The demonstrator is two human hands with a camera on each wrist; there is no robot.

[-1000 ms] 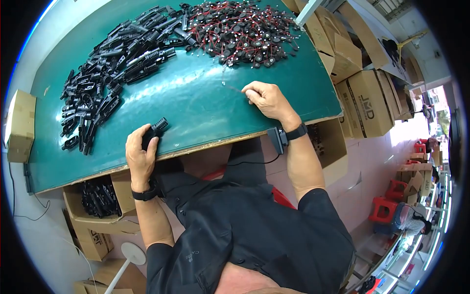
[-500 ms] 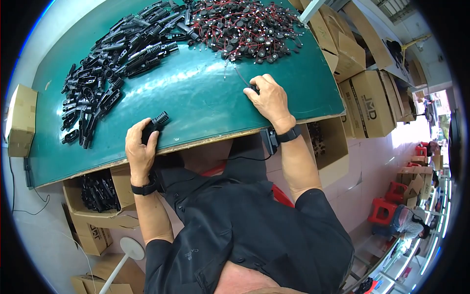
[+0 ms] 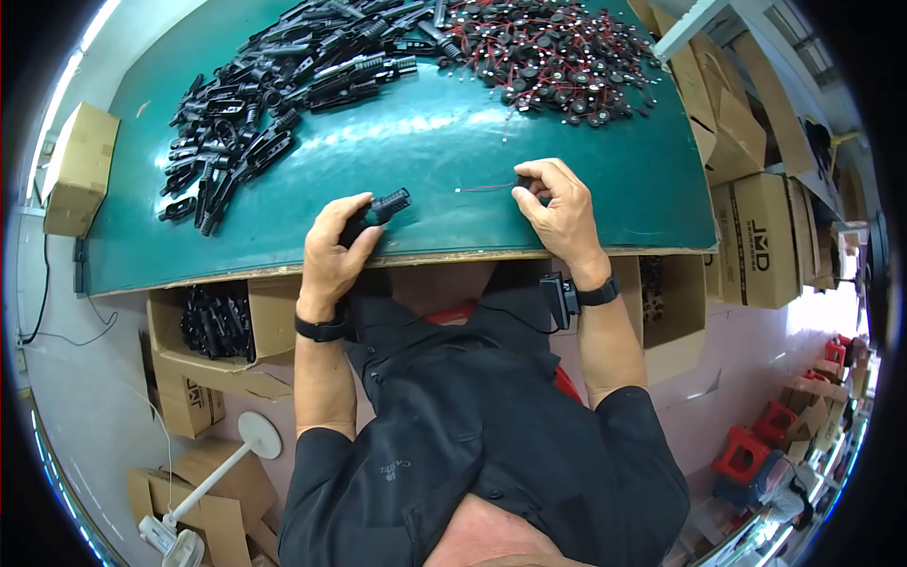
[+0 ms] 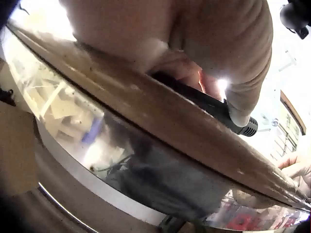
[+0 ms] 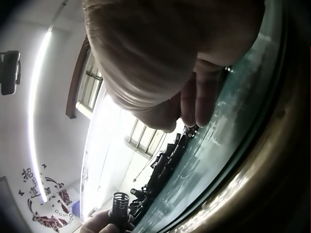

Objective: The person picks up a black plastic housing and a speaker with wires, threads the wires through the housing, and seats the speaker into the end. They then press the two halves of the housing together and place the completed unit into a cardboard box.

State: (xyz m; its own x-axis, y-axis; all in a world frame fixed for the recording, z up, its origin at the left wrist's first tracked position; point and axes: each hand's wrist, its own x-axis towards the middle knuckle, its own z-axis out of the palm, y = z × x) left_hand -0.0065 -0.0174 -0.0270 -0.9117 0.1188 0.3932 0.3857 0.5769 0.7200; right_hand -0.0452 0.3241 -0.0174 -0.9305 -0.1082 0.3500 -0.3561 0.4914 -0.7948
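Observation:
In the head view the left hand point(image 3: 333, 248) grips a black ribbed housing point(image 3: 390, 205) just above the table's front edge, its ribbed end pointing up and right. The same housing point(image 4: 249, 127) shows in the left wrist view beneath a fingertip. To the right, the right hand point(image 3: 564, 210) pinches a small round black part point(image 3: 521, 181) between thumb and fingers. From it a thin red wire point(image 3: 487, 187) runs left to a small white connector point(image 3: 458, 191). In the right wrist view the right hand's fingers point(image 5: 197, 99) hide the part.
A pile of black housings point(image 3: 274, 85) covers the table's back left. Round black parts with red wires point(image 3: 557, 57) are heaped at the back right. One carton point(image 3: 83, 170) stands at the left edge; an open carton of black pieces point(image 3: 269, 317) sits below the table.
The head view has shifted, so the table and hands appear farther right. The right hand has turned, and its wire, earlier pointing up and left, now stretches left toward the housing. The left hand keeps its grip.

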